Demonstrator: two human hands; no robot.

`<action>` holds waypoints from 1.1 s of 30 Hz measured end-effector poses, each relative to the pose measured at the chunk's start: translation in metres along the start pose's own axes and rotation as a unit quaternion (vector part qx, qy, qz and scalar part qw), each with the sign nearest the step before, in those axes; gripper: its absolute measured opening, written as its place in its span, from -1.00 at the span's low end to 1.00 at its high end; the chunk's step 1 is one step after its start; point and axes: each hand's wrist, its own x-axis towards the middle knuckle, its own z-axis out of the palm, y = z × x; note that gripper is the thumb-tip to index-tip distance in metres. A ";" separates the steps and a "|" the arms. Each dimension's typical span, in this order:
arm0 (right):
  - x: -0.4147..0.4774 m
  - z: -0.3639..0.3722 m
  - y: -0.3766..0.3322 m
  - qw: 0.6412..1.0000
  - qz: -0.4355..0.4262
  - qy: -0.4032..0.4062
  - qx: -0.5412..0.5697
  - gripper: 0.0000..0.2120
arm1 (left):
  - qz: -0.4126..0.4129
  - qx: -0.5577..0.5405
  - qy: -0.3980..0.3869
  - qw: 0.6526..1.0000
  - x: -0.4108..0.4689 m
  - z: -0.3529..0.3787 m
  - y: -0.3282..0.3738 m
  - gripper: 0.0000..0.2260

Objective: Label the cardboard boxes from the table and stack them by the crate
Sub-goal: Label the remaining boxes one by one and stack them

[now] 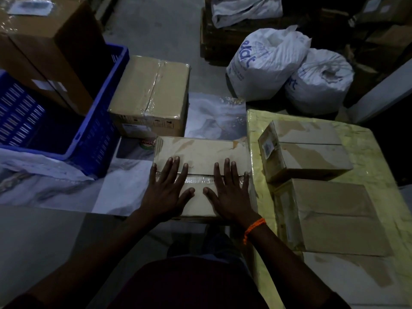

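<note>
Between blue crate (98, 130) and yellow counter (379, 152), my left hand (169, 190) and right hand (229, 192) lie flat and spread on the taped cardboard box (200, 150), gripping nothing; pressing, I judge, to steady it for labelling.

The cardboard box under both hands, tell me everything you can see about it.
The cardboard box is a flat brown carton. Its top flaps are closed and sealed along the middle seam with glossy clear tape, and pale torn patches mark the top. It lies level on a marbled white surface, its right side beside the yellow-wrapped table. The left hand and right hand press flat on it, fingers spread across the seam.
</note>
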 end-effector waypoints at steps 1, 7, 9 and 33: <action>0.000 0.000 0.000 1.000 0.001 -0.003 0.000 -0.20 | -0.002 0.000 -0.002 1.000 -0.001 -0.001 0.001 -0.31; -0.010 -0.014 0.000 0.988 0.114 0.053 0.094 -0.11 | -0.083 -0.021 0.016 0.996 -0.001 -0.012 0.005 -0.37; -0.007 -0.023 0.009 0.962 0.209 0.053 0.169 -0.04 | -0.104 -0.032 0.009 0.994 -0.001 -0.011 0.004 -0.36; 0.042 -0.180 -0.025 0.985 -0.044 0.028 0.163 -0.03 | -0.180 -0.229 0.027 0.956 -0.025 -0.019 -0.008 -0.12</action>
